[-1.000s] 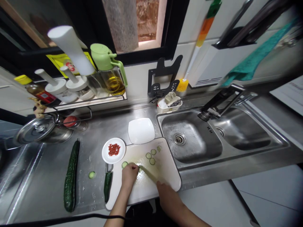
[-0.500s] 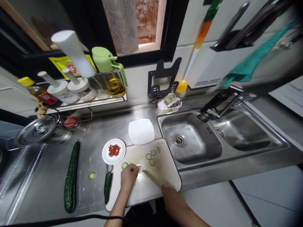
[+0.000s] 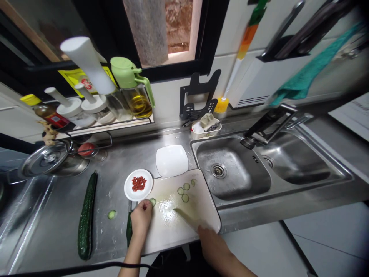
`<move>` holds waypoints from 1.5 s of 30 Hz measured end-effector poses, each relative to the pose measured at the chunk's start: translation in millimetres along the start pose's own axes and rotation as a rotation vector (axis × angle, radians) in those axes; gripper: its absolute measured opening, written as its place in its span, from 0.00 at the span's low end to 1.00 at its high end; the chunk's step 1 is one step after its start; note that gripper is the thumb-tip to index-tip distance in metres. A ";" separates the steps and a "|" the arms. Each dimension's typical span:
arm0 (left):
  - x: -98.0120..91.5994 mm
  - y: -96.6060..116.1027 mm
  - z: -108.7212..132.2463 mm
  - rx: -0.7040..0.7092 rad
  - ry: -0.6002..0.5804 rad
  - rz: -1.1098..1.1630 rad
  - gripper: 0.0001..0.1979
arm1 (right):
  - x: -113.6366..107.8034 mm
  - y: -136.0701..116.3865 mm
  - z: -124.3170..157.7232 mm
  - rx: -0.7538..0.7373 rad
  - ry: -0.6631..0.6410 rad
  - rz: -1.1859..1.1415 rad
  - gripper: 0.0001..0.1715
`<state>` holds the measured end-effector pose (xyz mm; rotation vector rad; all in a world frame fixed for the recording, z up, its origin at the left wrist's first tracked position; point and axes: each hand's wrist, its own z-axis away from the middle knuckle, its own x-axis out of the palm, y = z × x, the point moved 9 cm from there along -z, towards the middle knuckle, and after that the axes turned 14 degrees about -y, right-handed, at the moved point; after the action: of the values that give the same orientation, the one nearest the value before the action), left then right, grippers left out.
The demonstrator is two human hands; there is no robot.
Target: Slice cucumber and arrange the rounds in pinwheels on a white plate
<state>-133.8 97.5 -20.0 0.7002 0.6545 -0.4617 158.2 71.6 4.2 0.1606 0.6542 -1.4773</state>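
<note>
My right hand point(image 3: 212, 246) grips a kitchen knife point(image 3: 187, 217), its blade low over the white cutting board point(image 3: 161, 238) and pointing up-left. At the board's left side my left hand point(image 3: 141, 217) is closed in a pinch. Its fingertips are at a cucumber slice point(image 3: 153, 201); what lies between them is hidden. Under and beside that wrist, a cut cucumber piece point(image 3: 129, 227) is partly covered. Several thin cucumber slices point(image 3: 185, 197) rest at the board's upper right. The board's middle is wet and shiny.
A small plate point(image 3: 127, 191) of chopped red pieces touches the board's upper left; a white square plate point(image 3: 172, 161) is behind it. A whole cucumber point(image 3: 86, 219) and a cucumber end point(image 3: 112, 214) lie left. The sink point(image 3: 230, 184) is right. A black cable point(image 3: 86, 267) crosses the front.
My left hand has moved left, from the board's middle to the slice at its left side, and now covers part of the cut cucumber. The right hand and knife have hardly moved.
</note>
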 end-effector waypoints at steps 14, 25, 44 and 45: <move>-3.5 8.2 0.7 0.041 0.072 -0.131 0.10 | -3.0 -2.4 4.1 0.048 -0.097 0.001 0.31; 70.2 112.1 -9.8 0.370 -0.169 -0.045 0.15 | -4.0 -4.1 4.2 0.037 -0.094 0.028 0.28; 81.8 122.0 -16.0 0.333 -0.236 0.093 0.06 | -9.4 -3.6 6.4 0.063 -0.086 0.040 0.29; 79.5 117.5 -16.1 0.323 -0.236 0.109 0.07 | -8.8 -3.4 6.1 0.055 -0.084 0.033 0.29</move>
<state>-14.7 175.2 -32.4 0.9643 0.3198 -0.5456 157.2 75.8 14.5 0.1505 0.5405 -1.4629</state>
